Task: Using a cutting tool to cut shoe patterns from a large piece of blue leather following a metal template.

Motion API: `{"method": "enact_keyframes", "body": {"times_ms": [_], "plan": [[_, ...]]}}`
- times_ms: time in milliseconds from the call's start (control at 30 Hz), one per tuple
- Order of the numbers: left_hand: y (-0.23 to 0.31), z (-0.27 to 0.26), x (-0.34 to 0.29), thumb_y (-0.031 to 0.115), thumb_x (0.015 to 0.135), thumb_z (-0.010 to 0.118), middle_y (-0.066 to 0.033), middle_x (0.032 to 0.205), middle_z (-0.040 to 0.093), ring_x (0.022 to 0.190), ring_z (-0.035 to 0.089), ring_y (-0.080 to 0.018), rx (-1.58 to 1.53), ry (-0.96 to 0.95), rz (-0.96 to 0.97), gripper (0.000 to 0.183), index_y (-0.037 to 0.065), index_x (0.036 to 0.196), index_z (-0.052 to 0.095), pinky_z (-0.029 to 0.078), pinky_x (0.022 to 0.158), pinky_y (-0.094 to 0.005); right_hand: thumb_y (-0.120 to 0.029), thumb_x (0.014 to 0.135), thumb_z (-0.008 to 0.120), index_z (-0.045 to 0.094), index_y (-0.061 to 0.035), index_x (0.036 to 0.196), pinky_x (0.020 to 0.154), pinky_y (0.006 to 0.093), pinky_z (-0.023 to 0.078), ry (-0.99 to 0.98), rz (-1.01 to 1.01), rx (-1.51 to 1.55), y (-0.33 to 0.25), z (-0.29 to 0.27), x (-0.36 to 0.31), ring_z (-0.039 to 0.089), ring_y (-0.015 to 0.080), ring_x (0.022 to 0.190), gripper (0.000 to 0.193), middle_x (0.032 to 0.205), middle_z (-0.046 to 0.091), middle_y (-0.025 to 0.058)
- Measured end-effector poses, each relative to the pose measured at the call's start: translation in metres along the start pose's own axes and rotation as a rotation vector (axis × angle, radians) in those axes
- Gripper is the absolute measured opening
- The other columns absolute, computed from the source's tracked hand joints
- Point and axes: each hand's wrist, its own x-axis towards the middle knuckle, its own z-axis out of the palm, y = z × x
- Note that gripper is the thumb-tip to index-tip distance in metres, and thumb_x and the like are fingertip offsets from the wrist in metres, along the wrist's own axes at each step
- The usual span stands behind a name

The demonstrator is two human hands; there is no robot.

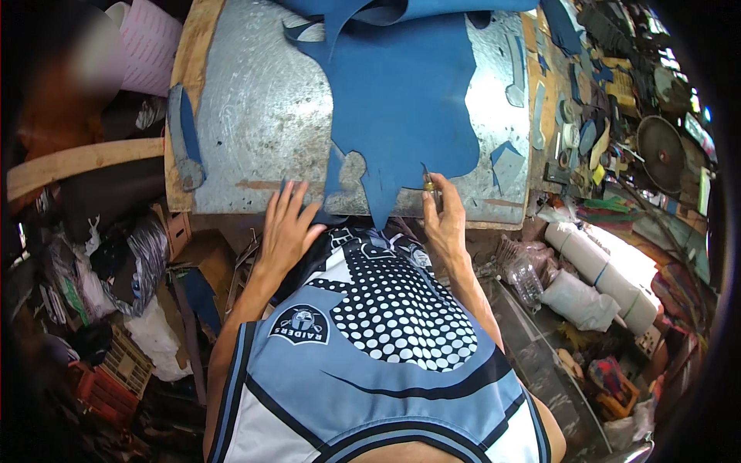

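Observation:
A large blue leather sheet lies over a metal-topped work table, its near end narrowing to a point at the table's front edge. My right hand is closed round a small cutting knife with a brass-coloured collar; its thin curved blade points away from me over the sheet's near right part. My left hand rests at the table's front edge, left of the leather, with fingers spread and nothing in them. Between that hand and the sheet's pointed end is a narrow blue leather piece.
Blue and grey scraps lie on the table's right side, and another long scrap on its left edge. More leather is bunched at the far end. White rolls stand low on the right; bags and a plastic crate sit on the left.

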Motion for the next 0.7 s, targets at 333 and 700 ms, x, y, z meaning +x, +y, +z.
{"method": "enact_keyframes", "body": {"times_ms": [333,700], "plan": [[-0.037,-0.011,-0.106,0.017,0.089,0.066,-0.0145,0.091,0.064,0.084,0.063,-0.0296,0.023,-0.184,-0.228,0.017,0.003,0.097,0.065,0.047,0.079,-0.0400,-0.026,0.095,0.066,0.054,0.0022,0.110,0.063,0.0349,0.045,0.175,0.320,0.101,0.024,-0.001,-0.026,0.053,0.0173,0.068,0.034,0.075,0.057,0.0154],[-0.038,-0.040,0.002,0.034,0.099,0.054,-0.0096,0.066,0.056,0.064,0.057,-0.0185,-0.528,-0.330,-0.312,0.041,0.000,0.077,0.059,0.047,0.063,-0.0374,-0.023,0.096,0.063,0.038,-0.0019,0.145,0.038,0.0266,0.043,0.242,0.599,0.768,0.038,-0.002,-0.016,0.051,0.0114,0.048,0.059,0.114,0.064,0.0113]]}}
